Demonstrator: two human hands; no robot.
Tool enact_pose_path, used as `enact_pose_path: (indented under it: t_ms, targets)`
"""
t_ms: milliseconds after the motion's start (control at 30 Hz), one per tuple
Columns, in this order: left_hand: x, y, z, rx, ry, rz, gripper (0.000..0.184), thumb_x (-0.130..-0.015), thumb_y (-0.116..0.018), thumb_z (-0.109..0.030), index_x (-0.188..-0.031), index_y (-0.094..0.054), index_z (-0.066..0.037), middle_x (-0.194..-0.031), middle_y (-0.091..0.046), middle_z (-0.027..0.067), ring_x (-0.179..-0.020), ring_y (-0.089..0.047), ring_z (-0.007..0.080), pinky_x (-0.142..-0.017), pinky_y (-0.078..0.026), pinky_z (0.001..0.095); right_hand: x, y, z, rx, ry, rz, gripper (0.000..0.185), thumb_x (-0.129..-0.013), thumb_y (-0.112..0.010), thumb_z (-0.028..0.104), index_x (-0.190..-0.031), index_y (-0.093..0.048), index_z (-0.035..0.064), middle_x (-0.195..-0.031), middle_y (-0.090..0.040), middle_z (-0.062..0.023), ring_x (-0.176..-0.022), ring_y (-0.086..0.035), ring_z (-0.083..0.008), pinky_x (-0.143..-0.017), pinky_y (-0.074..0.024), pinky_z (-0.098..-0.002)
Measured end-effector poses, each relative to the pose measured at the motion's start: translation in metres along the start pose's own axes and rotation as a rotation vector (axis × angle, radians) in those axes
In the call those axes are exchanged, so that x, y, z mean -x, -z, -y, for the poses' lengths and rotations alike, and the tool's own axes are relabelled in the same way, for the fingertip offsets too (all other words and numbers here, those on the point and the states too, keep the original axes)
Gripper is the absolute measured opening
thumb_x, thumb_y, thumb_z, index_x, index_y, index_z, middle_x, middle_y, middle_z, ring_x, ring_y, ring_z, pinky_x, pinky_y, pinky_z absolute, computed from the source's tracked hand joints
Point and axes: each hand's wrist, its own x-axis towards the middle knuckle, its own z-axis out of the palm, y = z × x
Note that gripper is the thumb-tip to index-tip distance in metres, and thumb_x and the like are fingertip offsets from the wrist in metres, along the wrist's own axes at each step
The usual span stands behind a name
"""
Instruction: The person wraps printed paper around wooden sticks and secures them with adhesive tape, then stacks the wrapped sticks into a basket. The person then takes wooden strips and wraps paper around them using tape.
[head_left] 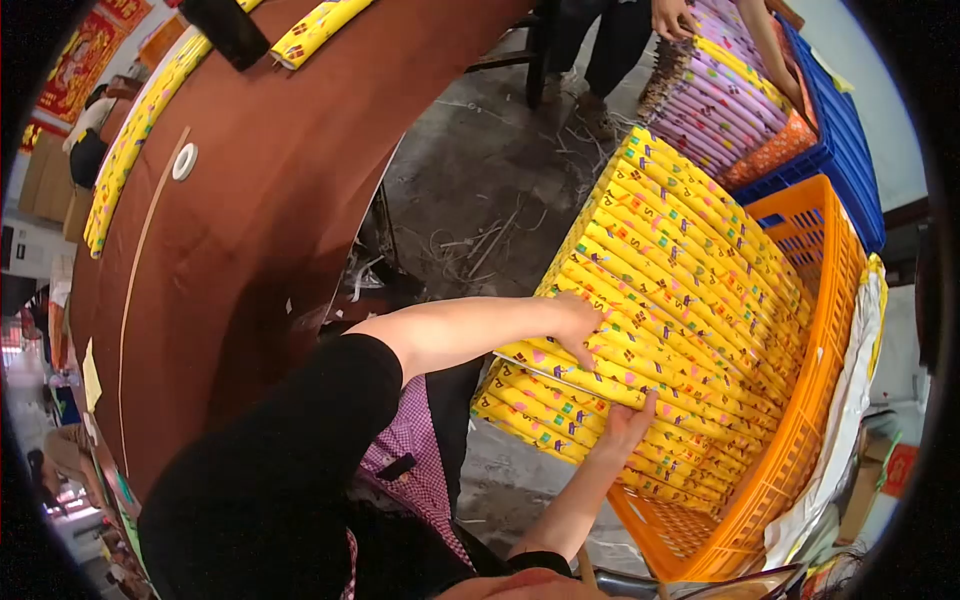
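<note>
Black sleeves (285,470) lead to hands (576,322) (626,425) touching yellow rolls (690,330).

The left hand (574,322) and right hand (627,425) touch yellow patterned rolls (685,285) stacked in an orange basket (798,450), near a brown table (270,190).

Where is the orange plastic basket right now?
In the head view, the orange plastic basket is at the right, holding the yellow patterned rolls, with the blue plastic crate just beyond it.
</note>
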Motion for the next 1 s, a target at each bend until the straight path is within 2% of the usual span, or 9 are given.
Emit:
enact_pose_path:
  t_ms: [100,167,200,300,467,700,833,867,1000]
  targets:
    - [0.020,-0.015,-0.013,0.030,0.028,-0.075,0.097,-0.060,-0.079,-0.061,-0.124,-0.049,0.005,-0.112,-0.062,0.0253,-0.104,-0.061,0.0392,-0.092,-0.048,0.0409,0.006,0.003,-0.004,-0.029,-0.043,0.073,0.050,-0.099,-0.047,0.025,-0.142,-0.037,0.0023,-0.145,-0.042,-0.0152,-0.132,-0.042,-0.0301,-0.111,-0.0337,-0.0519]
    - [0.031,-0.022,-0.017,0.015,-0.065,-0.072,0.093,-0.058,-0.084,-0.053,-0.122,-0.049,0.004,-0.109,-0.063,0.0244,-0.104,-0.061,0.0393,-0.090,-0.049,0.0406,0.016,0.003,-0.005,-0.071,-0.067,0.074,0.050,-0.098,-0.049,0.025,-0.142,-0.038,0.0030,-0.145,-0.042,-0.0150,-0.132,-0.041,-0.0306,-0.111,-0.0322,-0.0531]
    - [0.037,-0.027,-0.021,0.061,-0.003,-0.063,0.086,-0.056,-0.087,-0.044,-0.117,-0.050,0.004,-0.107,-0.063,0.0230,-0.104,-0.061,0.0386,-0.088,-0.050,0.0412,0.021,0.002,-0.007,-0.120,-0.082,0.069,0.050,-0.097,-0.050,0.024,-0.142,-0.038,0.0037,-0.145,-0.043,-0.0147,-0.133,-0.040,-0.0312,-0.112,-0.0307,-0.0544]
    - [0.053,-0.038,-0.023,0.137,-0.012,-0.007,0.083,-0.057,-0.087,-0.041,-0.117,-0.050,0.004,-0.107,-0.063,0.0227,-0.103,-0.062,0.0373,-0.086,-0.051,0.0418,0.034,0.006,-0.013,-0.135,-0.089,0.036,0.051,-0.097,-0.049,0.024,-0.142,-0.038,0.0026,-0.146,-0.042,-0.0149,-0.134,-0.039,-0.0313,-0.113,-0.0293,-0.0540]
    - [0.092,-0.059,-0.035,0.124,-0.022,-0.166,0.068,-0.061,-0.083,-0.029,-0.111,-0.050,0.004,-0.101,-0.061,0.0217,-0.095,-0.063,0.0382,-0.081,-0.050,0.0439,0.072,-0.002,-0.026,-0.153,-0.062,0.095,0.049,-0.098,-0.046,0.023,-0.142,-0.039,0.0019,-0.147,-0.040,-0.0158,-0.134,-0.039,-0.0312,-0.113,-0.0288,-0.0537]
    - [0.163,-0.083,-0.056,-0.071,0.077,-0.368,0.062,-0.063,-0.083,-0.026,-0.107,-0.050,0.003,-0.100,-0.060,0.0205,-0.092,-0.063,0.0370,-0.079,-0.049,0.0447,0.116,-0.002,-0.055,-0.200,-0.100,0.258,0.047,-0.102,-0.037,0.026,-0.142,-0.039,0.0024,-0.148,-0.039,-0.0143,-0.136,-0.036,-0.0309,-0.115,-0.0250,-0.0509]
    - [0.215,-0.093,-0.075,-0.279,0.115,-0.611,0.057,-0.063,-0.081,-0.022,-0.105,-0.051,0.003,-0.091,-0.059,0.0159,-0.081,-0.062,0.0302,-0.072,-0.046,0.0392,0.140,0.003,-0.071,-0.297,-0.178,0.332,0.053,-0.096,-0.050,0.026,-0.142,-0.040,0.0026,-0.147,-0.041,-0.0150,-0.135,-0.039,-0.0309,-0.115,-0.0256,-0.0528]
    - [0.221,-0.101,-0.077,-0.367,0.173,-0.692,0.055,-0.063,-0.080,-0.022,-0.103,-0.052,0.001,-0.086,-0.056,0.0132,-0.076,-0.060,0.0270,-0.069,-0.044,0.0381,0.135,0.017,-0.078,-0.328,-0.229,0.541,0.056,-0.091,-0.057,0.025,-0.141,-0.042,0.0029,-0.145,-0.044,-0.0152,-0.134,-0.041,-0.0309,-0.114,-0.0266,-0.0536]
    - [0.282,-0.096,-0.098,-0.413,0.292,-0.689,0.058,-0.064,-0.080,-0.024,-0.106,-0.050,0.001,-0.088,-0.054,0.0109,-0.079,-0.057,0.0268,-0.071,-0.043,0.0375,0.163,0.011,-0.093,-0.431,-0.348,0.647,0.052,-0.090,-0.059,0.021,-0.137,-0.048,0.0029,-0.138,-0.052,-0.0148,-0.130,-0.046,-0.0307,-0.112,-0.0307,-0.0526]
